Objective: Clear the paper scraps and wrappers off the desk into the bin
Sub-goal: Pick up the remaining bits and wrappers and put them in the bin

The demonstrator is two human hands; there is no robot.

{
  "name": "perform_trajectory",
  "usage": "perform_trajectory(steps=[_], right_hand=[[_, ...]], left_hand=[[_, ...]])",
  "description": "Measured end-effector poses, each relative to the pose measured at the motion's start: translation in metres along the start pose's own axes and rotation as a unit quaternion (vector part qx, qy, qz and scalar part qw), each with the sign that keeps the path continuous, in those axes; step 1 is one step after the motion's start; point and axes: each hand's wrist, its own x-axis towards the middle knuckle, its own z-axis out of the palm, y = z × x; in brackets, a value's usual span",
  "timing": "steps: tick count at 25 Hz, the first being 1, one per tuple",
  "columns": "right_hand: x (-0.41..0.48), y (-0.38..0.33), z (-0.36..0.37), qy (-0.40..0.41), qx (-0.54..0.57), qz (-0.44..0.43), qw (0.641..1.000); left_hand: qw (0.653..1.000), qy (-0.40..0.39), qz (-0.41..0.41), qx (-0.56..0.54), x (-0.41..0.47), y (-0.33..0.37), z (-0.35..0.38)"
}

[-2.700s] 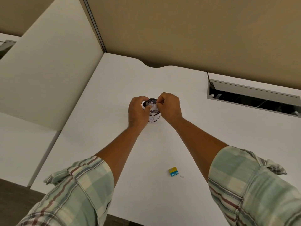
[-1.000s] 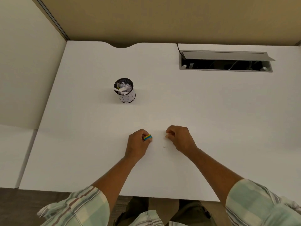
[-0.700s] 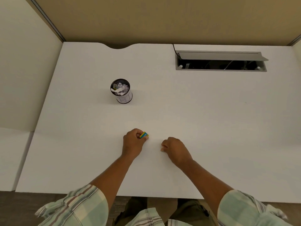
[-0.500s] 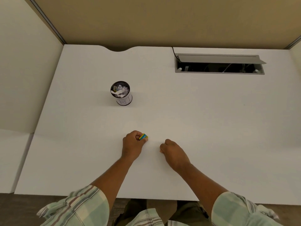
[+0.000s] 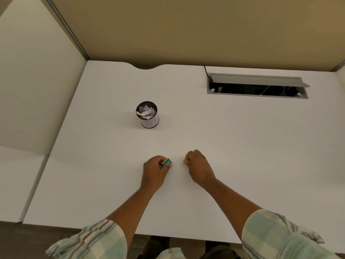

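A small black mesh bin (image 5: pixel 150 123) with a white label stands on the white desk (image 5: pixel 242 146), left of centre, and is full of crumpled paper scraps (image 5: pixel 147 113). Nearer the front edge, my left hand (image 5: pixel 155 171) pinches a small yellow and blue wrapper (image 5: pixel 166 162) between thumb and fingers just above the desk. Beside it on the right, my right hand (image 5: pixel 197 166) is curled into a loose fist with the fingertips pressed together. I cannot see anything in it.
An open grey cable hatch (image 5: pixel 257 86) with a raised lid sits in the desk's far right part, with a black cable (image 5: pixel 205 69) running up behind it. A cream partition (image 5: pixel 37 81) borders the left side and a tan panel (image 5: pixel 186 30) the back.
Both hands came back from the bin to the desk's front. My left hand took hold of the yellow and blue wrapper. My right hand closed beside it. Over the last half second almost nothing moved.
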Motion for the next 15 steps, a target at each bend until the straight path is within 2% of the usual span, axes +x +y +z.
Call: perform_trajectory(steps=[4, 7, 11, 15], right_hand=[[0.052, -0.054, -0.022, 0.053, 0.036, -0.047, 0.997], [0.092, -0.099, -0.038, 0.089, 0.067, -0.077, 0.991], [0.133, -0.147, -0.056, 0.108, 0.068, -0.101, 0.987], [0.16, -0.169, -0.06, 0.103, 0.038, -0.092, 0.99]], left_hand=[[0.984, 0.133, 0.117, 0.012, 0.026, 0.027, -0.027], [0.972, 0.186, 0.143, 0.016, 0.062, 0.054, -0.05], [0.968, 0.208, 0.138, 0.003, 0.106, 0.077, -0.078], [0.975, 0.18, 0.122, 0.033, 0.136, 0.081, -0.087]])
